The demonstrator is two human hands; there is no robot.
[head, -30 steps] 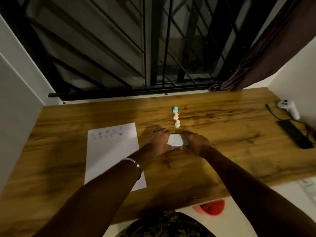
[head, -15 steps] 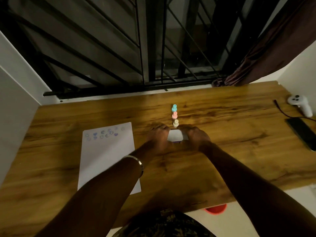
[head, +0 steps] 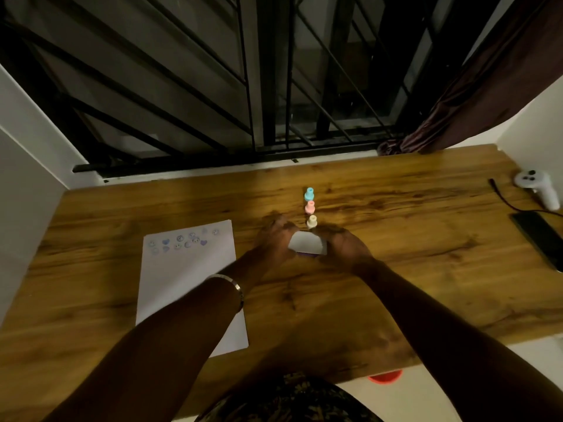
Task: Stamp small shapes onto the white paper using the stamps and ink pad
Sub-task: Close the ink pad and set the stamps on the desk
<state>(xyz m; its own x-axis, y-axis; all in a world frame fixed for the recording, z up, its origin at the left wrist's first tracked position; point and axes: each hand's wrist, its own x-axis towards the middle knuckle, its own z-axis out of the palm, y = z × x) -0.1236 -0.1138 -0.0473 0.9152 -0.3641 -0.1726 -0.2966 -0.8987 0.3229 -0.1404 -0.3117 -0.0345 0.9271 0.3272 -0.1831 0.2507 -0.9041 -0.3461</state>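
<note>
Wooden desk (head: 396,269) | both grips still clasp ink pad (head: 306,243) | left hand (head: 274,242), right hand (head: 344,248) unmoved

- Single head-worn wide-angle view, looking forward and steeply down from above the wooden table (head: 396,269).
- It faces the barred window (head: 274,71); forearms enter from the bottom edge, close to the lens.

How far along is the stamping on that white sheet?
Partly done. The white paper already carries a cluster of purple hearts and smiley faces near its top edge; the rest is blank. Right now the left hand and right hand both hold the ink pad, its white lid showing. The blue stamp, pink stamp and cream stamp stand untouched behind it.
</note>
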